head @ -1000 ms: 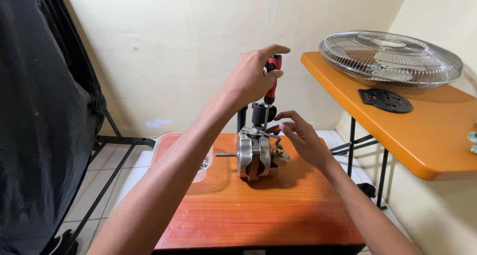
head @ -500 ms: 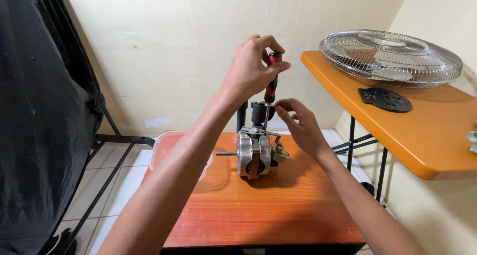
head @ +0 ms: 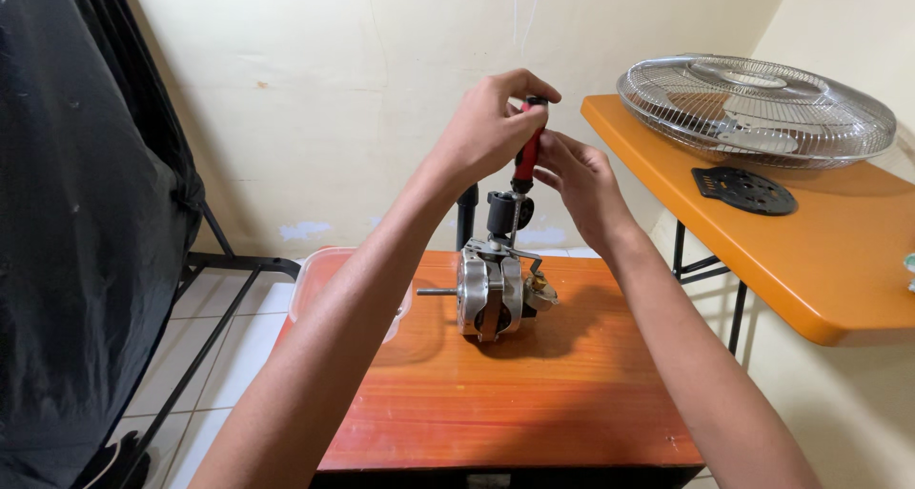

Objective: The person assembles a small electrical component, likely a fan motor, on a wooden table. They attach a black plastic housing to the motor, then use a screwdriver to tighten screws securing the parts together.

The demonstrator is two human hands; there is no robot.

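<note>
No packages, labels, signs or screens show anywhere in the room from where I stand: nothing of that kind on either table, the wall or the floor.

Cream wall [head: 315, 79], tiled floor [head: 224, 332], black cloth [head: 76, 213] left, orange side table [head: 810, 260] right, perhaps folding.

Bare metal motor [head: 491, 294], glossy wooden table [head: 534, 394], shiny wire fan guard [head: 753, 98]
</note>
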